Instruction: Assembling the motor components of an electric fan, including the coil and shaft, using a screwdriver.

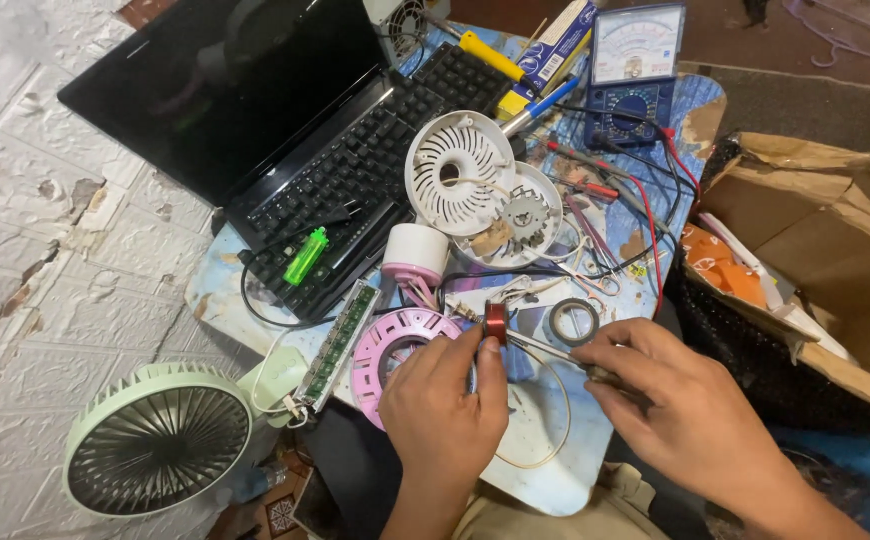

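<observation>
Left hand [445,400] fingertips pinching small glossy red copper coil [496,322], right hand [680,400] fingers pressed around thin metal tool [545,352], ribbed pink plastic ring [400,350] beneath

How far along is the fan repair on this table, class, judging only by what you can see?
Done: the fan is stripped, its white grille and pink ring lying loose. In hand: the left hand pinches a red copper coil while the right hand brings a thin metal tool to it. Left: nothing is reassembled; the open housing waits.
</observation>
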